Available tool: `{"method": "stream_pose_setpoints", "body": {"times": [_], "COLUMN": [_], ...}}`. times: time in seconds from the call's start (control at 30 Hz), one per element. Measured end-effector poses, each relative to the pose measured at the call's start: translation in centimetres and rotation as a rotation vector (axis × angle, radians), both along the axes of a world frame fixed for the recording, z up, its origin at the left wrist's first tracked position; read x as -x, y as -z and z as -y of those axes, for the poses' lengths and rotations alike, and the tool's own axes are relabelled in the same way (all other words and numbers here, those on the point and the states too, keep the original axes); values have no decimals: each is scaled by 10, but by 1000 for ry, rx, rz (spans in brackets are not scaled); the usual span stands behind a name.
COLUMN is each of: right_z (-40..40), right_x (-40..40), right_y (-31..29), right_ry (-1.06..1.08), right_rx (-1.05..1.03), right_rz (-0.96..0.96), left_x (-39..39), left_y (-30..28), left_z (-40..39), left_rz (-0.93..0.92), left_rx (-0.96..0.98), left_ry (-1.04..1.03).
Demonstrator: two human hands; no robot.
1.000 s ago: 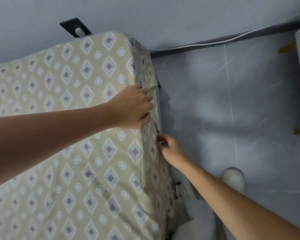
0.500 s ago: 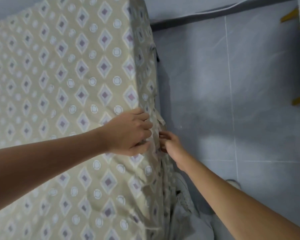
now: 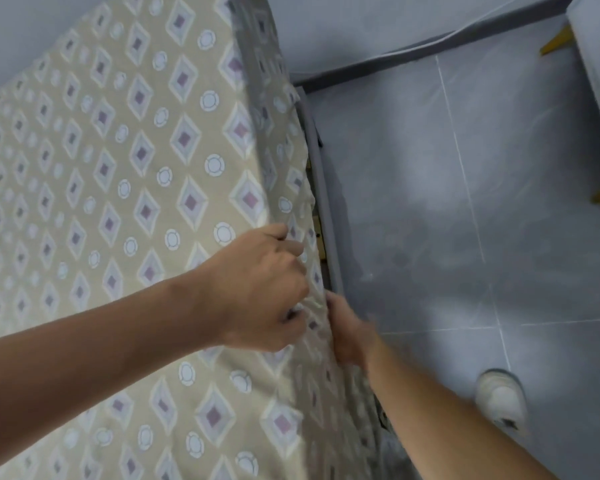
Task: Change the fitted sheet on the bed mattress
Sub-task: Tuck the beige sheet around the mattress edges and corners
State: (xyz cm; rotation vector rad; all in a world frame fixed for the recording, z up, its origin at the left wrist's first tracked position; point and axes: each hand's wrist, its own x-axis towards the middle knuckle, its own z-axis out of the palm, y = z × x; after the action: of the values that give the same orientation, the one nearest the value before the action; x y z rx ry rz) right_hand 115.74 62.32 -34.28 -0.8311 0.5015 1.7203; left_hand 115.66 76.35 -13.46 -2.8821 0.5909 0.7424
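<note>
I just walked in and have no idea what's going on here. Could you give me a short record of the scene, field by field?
Activity: changing the sheet at the mattress's side edge
Sheet: beige patterned sheet covers the mattress
Left hand: left hand grips the sheet at the edge
Right hand: right hand at the mattress side, fingers hidden, blurred
Bed frame: grey bed frame shows beside the mattress
Floor: grey tiled floor; a white shoe

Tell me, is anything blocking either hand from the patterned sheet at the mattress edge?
Nothing visible. The left hand already grips the sheet at the edge; the right hand touches its side below.
</note>
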Motion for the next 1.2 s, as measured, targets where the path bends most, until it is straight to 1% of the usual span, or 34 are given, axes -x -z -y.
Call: {"method": "stream_pose_setpoints", "body": {"times": [0.07, 0.1, 0.23, 0.3, 0.37, 0.4, 0.43, 0.5, 0.6, 0.67, 0.73, 0.8, 0.9, 1.03, 1.1, 1.2], "right_z": [-9, -11, 1, 8, 20, 28, 36, 52, 73, 88, 103, 120, 153, 184, 195, 204], "right_x": [9, 11, 6, 1, -6, -7, -5, 4, 26, 40, 53, 68, 96, 126, 134, 147], "right_y": [3, 5, 4, 1, 6, 9, 12, 7, 1, -1, -3, 0, 2, 2, -1, -2], "right_ry": [-43, -74, -81, 20, 156, 177, 150, 33, -57, -78, -144, -232, -300, -226, -157, -116], "right_rx": [71, 69, 96, 198, 349, 391, 406, 347, 263, 262, 287, 309, 269, 240, 230, 150], "right_rz": [46, 73, 95, 143, 353, 490, 591, 699, 726, 698, 728, 785, 661, 609, 585, 522], "left_x": [3, 4, 2, 1, -3, -5, -6, -8, -12, -8, 14, 55, 116, 159, 163, 170], "left_y": [-1, -1, 8, 15, 26, 32, 39, 53, 71, 74, 68, 60, 54, 71, 75, 78], "left_z": [-3, -4, -4, -4, 0, 1, 2, 6, 15, 22, 27, 38, 88, 137, 146, 144], "left_rz": [-2, -9, 12, -22, -39, -35, -34, -9, -41, -27, 56, 116, 57, -78, -79, -15], "left_rx": [-10, -11, -4, -11, -59, -70, -73, -91, -159, -138, -82, -6, 127, 152, 137, 143], "left_ry": [-5, -10, 10, 15, 25, 24, 23, 31, 29, -6, -33, -44, -8, 6, -9, 2]}}
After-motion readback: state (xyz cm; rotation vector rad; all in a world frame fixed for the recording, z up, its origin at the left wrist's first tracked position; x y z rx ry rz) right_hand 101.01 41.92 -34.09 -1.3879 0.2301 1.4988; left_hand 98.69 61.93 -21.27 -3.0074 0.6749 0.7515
